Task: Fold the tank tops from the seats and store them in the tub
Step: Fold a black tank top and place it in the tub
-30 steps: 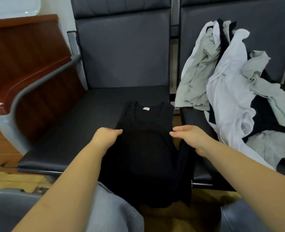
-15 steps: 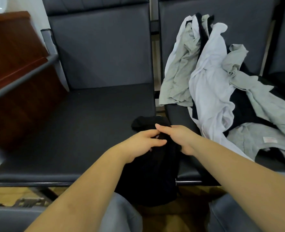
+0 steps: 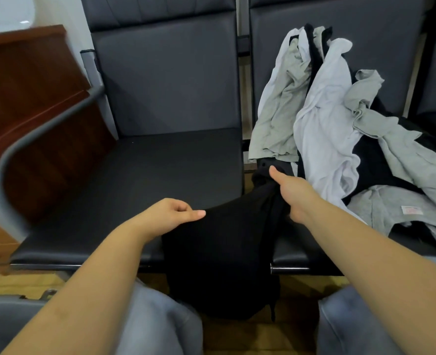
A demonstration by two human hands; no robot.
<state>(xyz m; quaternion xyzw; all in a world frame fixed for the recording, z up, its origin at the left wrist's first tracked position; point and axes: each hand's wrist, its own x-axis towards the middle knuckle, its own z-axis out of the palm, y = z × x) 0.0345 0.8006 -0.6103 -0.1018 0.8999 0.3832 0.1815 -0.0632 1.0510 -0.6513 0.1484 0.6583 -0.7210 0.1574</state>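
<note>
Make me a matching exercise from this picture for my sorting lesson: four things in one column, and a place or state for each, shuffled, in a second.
Things:
1. black tank top
2. left hand
3. pile of tank tops
4. wooden cabinet

Places or states:
A. heaped on the right seat
B. beyond the armrest, at far left
C. hangs over the front edge of the seats, gripped by the right hand
D. pinches black cloth over the left seat

Pairs: 1-C, 2-D, 3-A, 4-B
</note>
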